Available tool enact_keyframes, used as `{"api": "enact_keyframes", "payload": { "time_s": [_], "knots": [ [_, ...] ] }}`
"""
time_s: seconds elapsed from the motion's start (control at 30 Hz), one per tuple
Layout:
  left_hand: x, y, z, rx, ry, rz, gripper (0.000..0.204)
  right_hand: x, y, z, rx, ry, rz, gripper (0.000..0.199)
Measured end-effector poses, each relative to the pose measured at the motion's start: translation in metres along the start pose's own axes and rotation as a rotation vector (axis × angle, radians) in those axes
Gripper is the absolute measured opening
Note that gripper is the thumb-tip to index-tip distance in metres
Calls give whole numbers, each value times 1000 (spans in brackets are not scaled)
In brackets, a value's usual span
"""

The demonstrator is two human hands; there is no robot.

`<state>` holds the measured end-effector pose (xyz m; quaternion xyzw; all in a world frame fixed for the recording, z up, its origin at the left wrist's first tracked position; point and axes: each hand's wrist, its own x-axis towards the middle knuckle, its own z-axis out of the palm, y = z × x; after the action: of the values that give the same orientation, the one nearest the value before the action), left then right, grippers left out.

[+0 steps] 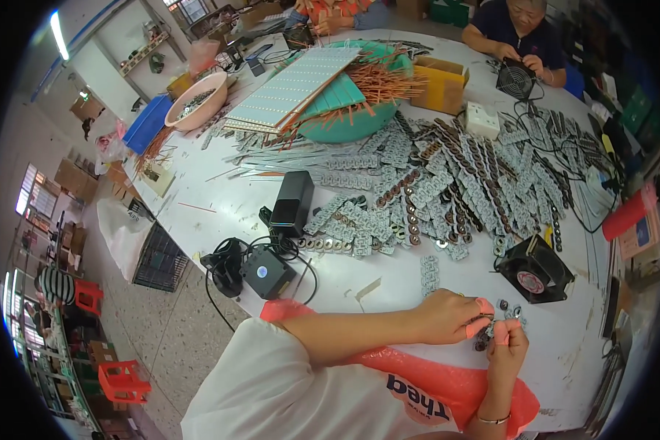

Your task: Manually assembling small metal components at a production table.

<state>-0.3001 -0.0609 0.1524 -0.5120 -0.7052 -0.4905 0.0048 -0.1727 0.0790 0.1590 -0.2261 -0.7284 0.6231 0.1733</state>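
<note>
At the near right of the table my left hand (pixel 447 317) and my right hand (pixel 507 350) meet, both with orange-pink covers on the fingertips. Their fingers are pinched together on a small metal part (pixel 492 323), largely hidden by the fingertips, so its exact kind cannot be told. Beside and under the fingers lie several small loose dark and shiny metal pieces (pixel 517 312). Just beyond my left hand lies a short grey strip of linked plates (pixel 430 276). A black square fan (pixel 535 269) stands to the right of the hands.
A large pile of grey strips (pixel 447 183) covers the table's middle. Behind it stands a green basin (pixel 374 125) with copper-coloured strips and white panels. A black box (pixel 292 204), a cabled black device (pixel 268 271) and a yellow carton (pixel 438 84) stand around. A co-worker across holds another fan (pixel 517 78).
</note>
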Motion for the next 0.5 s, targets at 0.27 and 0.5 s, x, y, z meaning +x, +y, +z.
{"api": "enact_keyframes", "payload": {
  "time_s": [0.27, 0.5],
  "knots": [
    [-3, 11, -12, -141, -92, -192, 23, -8, -5, -2, 12, 1, 33, 25],
    [4, 9, -7, -317, -117, -302, 32, 3, 13, -16, -793, -11, -719, 33]
  ]
}}
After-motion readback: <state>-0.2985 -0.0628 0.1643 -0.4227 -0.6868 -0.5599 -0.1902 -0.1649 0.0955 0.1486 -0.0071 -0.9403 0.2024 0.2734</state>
